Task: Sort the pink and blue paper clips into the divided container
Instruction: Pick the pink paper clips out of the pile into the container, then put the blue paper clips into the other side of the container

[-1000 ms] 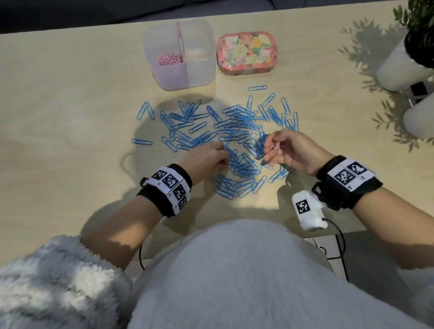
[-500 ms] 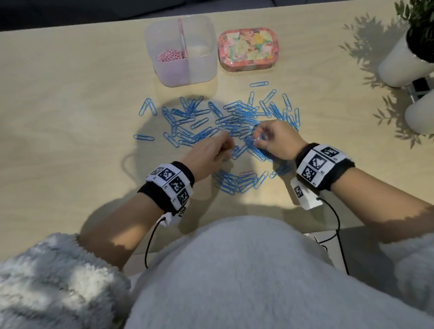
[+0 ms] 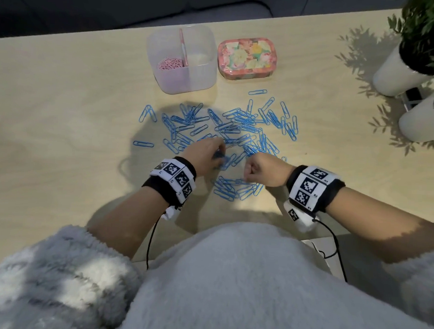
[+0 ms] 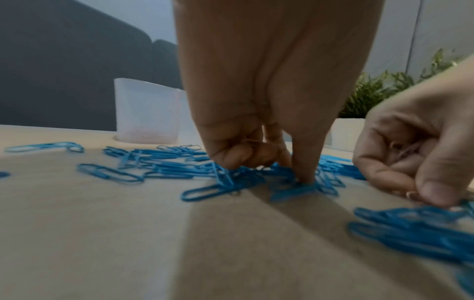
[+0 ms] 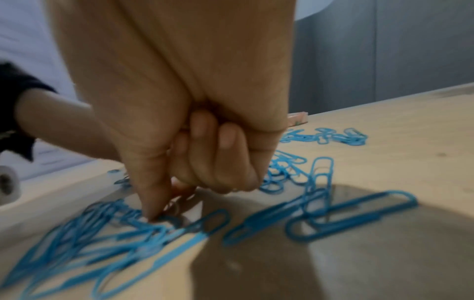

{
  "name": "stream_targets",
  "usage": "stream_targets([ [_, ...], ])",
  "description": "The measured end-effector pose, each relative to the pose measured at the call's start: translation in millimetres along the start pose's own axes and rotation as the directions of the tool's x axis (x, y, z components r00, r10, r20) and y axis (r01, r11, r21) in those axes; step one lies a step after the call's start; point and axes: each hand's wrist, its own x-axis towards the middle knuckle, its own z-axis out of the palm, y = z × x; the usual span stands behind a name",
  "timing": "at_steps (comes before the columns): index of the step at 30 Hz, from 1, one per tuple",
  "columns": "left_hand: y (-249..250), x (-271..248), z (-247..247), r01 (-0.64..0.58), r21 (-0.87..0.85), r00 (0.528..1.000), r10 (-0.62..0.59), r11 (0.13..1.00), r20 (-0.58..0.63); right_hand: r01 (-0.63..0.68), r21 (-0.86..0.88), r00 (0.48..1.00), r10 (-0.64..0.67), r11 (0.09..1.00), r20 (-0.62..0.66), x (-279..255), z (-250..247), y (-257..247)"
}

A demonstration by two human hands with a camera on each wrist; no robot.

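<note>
**Both hands drop back into the blue pile**

Now that your right hand (image 3: 265, 170) has come down from its raised position of a second ago, its fist sits at the near edge of the blue paper clips (image 3: 237, 130), beside your left hand (image 3: 206, 154). The left wrist view shows a few pink paper clips (image 4: 408, 149) tucked in the curled right fingers, so you are judged to be hunting further pink strays before a trip to the divided container (image 3: 182, 61), which stands well beyond both sets of fingertips with pink clips (image 3: 169, 64) in its left compartment only.

Your right index finger (image 5: 151, 203) presses down among the clips while the other fingers stay curled; something pinkish lies just behind it, blurred. Your left hand has one finger (image 4: 305, 172) pressed on the pile, the rest curled; whether they pinch anything you cannot tell. The right compartment looks empty, though glare hides its floor.
</note>
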Motion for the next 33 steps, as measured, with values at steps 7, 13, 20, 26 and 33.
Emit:
stream_targets([
  [7,-31,-14,-50,0.126,-0.257,0.965,-0.179,0.958,-0.192,0.039,0.433,0.986,0.036,0.9,-0.164,26,-94,-21],
  [13,-70,-12,-90,0.123,-0.435,0.871,-0.307,0.892,-0.385,0.168,0.711,0.97,0.013,0.682,-0.241,88,-149,-101],
  [20,-85,-3,-130,0.051,-0.47,0.704,-0.366,0.881,-0.609,0.097,0.81,0.978,0.097,0.579,-0.187,160,-146,-169],
  [26,-77,38,-147,0.048,-0.43,0.679,-0.345,0.902,-0.648,0.185,0.734,0.942,0.094,0.654,-0.321,157,-141,-170],
  [33,-68,59,-138,0.065,-0.295,0.784,-0.232,0.953,-0.576,0.205,0.351,0.907,-0.042,0.914,-0.419,103,-71,-114],
])
